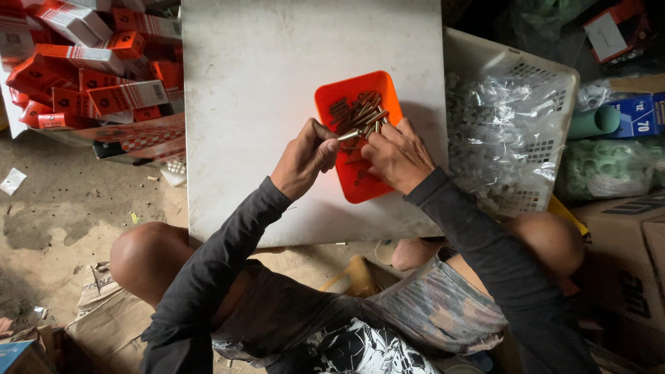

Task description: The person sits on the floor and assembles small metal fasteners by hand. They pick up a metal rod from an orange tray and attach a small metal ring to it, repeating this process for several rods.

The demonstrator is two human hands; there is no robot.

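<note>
Seen from above, a person in dark long sleeves squats with bare knees spread, cardboard scraps on the dirt floor beneath. Both hands meet over a small white worktop [277, 104]. The left hand [303, 159] is curled closed, pinching one brass-coloured screw [348, 135] between thumb and fingertips, its tip pointing right. The right hand [396, 158] is loosely closed, fingers bent down into an orange plastic tray [331, 97]; whether it grips anything cannot be told. The tray lies near the worktop's right edge, and a pile of screws [360, 111] rests in its far half, just beyond the fingers. To the right stands a white basket [512, 66] filled with clear bags of small pale parts. Farther left, red and white cartons [90, 62] lie heaped on the floor.
</note>
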